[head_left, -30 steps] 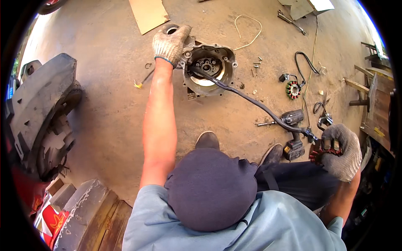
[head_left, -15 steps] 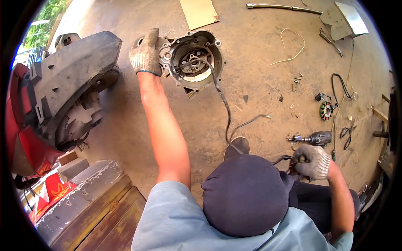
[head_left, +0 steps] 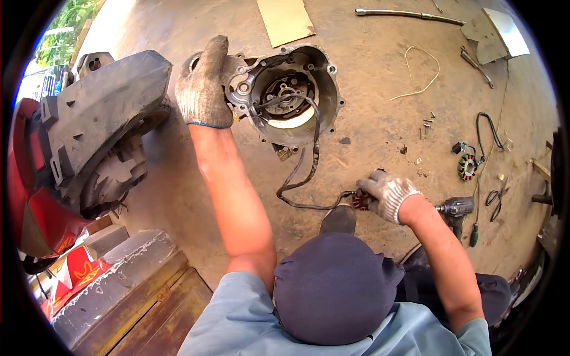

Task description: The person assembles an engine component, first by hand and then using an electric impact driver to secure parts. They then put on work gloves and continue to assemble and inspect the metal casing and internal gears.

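My left hand (head_left: 209, 86), in a knitted work glove, is closed on the left side of a grey metal engine casing (head_left: 330, 95). Inside the round opening sits a hub with a ring of bolt holes. A dark cable (head_left: 314, 160) loops out of the casing toward my right hand (head_left: 383, 193), also gloved. Its fingers grip a small round stator coil (head_left: 360, 202) with reddish-brown windings, partly hidden by the glove. My right hand is just above my shoe (head_left: 338, 219), to the lower right of the casing.
At left stands a red and black motorcycle (head_left: 107, 89), above a wooden bench (head_left: 148, 296). On the floor at right lie another stator (head_left: 467, 167), a power driver (head_left: 456, 206), a green-handled screwdriver (head_left: 474, 235), scissors (head_left: 494, 196) and small bolts (head_left: 428, 123). Cardboard (head_left: 286, 21) lies beyond the casing.
My right hand has brought the stator coil leftward from beside the power driver toward the casing, and the cable has bent into a new loop. My left hand still grips the casing, which looks larger.
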`<state>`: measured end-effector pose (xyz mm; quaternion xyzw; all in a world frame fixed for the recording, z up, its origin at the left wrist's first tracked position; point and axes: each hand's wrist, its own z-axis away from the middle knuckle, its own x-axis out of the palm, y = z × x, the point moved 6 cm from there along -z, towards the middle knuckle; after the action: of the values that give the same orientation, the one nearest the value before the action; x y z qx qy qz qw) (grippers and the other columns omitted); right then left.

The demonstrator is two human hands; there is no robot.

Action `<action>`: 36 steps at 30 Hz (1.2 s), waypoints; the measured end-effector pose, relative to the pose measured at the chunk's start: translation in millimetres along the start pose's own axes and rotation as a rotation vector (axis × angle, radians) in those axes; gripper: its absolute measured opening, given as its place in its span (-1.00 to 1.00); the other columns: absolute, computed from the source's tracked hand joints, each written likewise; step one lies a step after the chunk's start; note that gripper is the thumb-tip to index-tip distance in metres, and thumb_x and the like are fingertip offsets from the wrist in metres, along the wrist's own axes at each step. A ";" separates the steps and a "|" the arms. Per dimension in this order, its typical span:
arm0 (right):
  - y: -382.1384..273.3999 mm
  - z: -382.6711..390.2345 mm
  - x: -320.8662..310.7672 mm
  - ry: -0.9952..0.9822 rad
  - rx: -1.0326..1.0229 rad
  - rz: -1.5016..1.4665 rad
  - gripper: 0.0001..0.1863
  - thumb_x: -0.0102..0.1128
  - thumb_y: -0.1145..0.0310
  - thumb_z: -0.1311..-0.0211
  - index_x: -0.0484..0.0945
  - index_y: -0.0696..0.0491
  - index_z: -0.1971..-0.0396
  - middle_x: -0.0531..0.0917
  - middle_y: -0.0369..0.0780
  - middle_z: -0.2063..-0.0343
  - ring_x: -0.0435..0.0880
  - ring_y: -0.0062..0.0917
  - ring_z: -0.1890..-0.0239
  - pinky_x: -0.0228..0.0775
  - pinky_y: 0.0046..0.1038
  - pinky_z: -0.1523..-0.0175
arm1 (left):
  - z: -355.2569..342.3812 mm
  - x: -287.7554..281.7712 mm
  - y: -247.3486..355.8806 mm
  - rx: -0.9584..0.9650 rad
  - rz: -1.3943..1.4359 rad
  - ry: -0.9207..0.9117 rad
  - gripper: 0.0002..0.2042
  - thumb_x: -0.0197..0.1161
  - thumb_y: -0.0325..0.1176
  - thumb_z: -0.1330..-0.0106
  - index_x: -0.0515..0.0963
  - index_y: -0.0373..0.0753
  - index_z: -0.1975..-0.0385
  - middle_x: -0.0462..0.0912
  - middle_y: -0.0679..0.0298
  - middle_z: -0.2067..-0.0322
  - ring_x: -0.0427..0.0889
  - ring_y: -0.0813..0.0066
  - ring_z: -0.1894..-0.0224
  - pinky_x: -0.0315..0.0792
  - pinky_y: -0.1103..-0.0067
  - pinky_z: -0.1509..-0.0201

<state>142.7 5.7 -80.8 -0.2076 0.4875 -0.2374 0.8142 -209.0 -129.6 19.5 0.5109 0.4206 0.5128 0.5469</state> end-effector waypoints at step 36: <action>48.8 9.8 -5.2 0.165 0.565 -0.237 -0.11 0.39 0.01 -0.27 0.26 0.02 -0.51 0.43 0.12 -0.40 0.46 0.01 -0.42 0.32 -0.14 -0.50 | -28.2 -16.5 -68.3 -0.086 0.230 0.109 -0.72 0.44 -0.26 -0.38 0.63 -0.42 0.26 0.76 -0.05 0.33 0.77 0.13 0.34 0.69 0.31 0.23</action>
<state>158.3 49.0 -100.7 -0.0086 0.4390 -0.4729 0.7639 -229.8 -139.1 -52.6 0.5032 0.3659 0.6166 0.4824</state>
